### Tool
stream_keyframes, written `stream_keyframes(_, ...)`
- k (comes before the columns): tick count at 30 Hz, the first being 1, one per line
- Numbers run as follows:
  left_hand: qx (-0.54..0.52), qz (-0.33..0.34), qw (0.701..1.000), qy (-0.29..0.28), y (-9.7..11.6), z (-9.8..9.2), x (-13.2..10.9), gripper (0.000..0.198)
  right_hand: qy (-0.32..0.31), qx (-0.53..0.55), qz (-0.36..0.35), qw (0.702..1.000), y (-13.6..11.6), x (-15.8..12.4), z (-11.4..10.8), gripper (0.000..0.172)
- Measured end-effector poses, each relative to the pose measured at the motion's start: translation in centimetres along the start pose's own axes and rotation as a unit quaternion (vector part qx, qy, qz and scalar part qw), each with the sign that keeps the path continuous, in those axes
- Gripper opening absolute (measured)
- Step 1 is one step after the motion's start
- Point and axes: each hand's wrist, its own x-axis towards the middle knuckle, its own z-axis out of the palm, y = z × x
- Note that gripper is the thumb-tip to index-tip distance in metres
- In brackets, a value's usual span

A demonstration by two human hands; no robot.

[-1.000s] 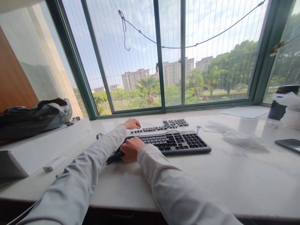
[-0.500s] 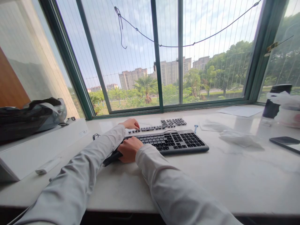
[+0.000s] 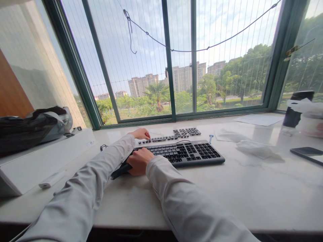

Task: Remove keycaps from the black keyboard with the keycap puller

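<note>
Gripping dark tool [image 3: 120, 170]: right hand [image 3: 139, 161] fingers | black keyboard [image 3: 188, 153], keycaps removed | left hand [image 3: 139, 133] fingers: cannot tell

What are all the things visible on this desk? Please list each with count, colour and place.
keyboard: one, dark grey, desk centre
loose keycaps: many, dark, in rows behind the keyboard
black tool: one, under the right hand
tissues: crumpled, white, right of the keyboard
phone: one, black, right edge
dark cup: one, far right
paper sheet: one, white, near the window
white box: one, left
dark bag: one, black and grey, on the box
left hand: at the loose keycaps
right hand: closed on the black tool, at the keyboard's left end
</note>
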Motion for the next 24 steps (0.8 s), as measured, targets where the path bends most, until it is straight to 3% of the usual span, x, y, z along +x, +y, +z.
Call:
stream_keyframes(6, 0.014, -0.012, 1.000, -0.002, -0.4, -0.7, -0.3, 0.029, -0.006, -0.012, 0.000, 1.000, 0.1, 0.1, 0.1, 0.036)
stream_keyframes(12, 0.033, -0.035, 0.998, 0.044, 0.2, -3.0, -2.8, 0.027, -0.005, -0.026, -0.003, 1.000, 0.0, 0.1, 0.0, 0.033)
stream_keyframes(20, 0.028, -0.073, 0.987, 0.138, 2.9, -6.2, -9.5, 0.027, -0.008, -0.034, 0.036, 0.999, 0.8, -0.1, -0.5, 0.028)
stream_keyframes(24, -0.019, -0.108, 0.963, 0.245, 4.0, -7.2, -14.1, 0.031, 0.092, 0.025, 0.131, 0.987, 1.9, -0.4, 0.0, 0.023)
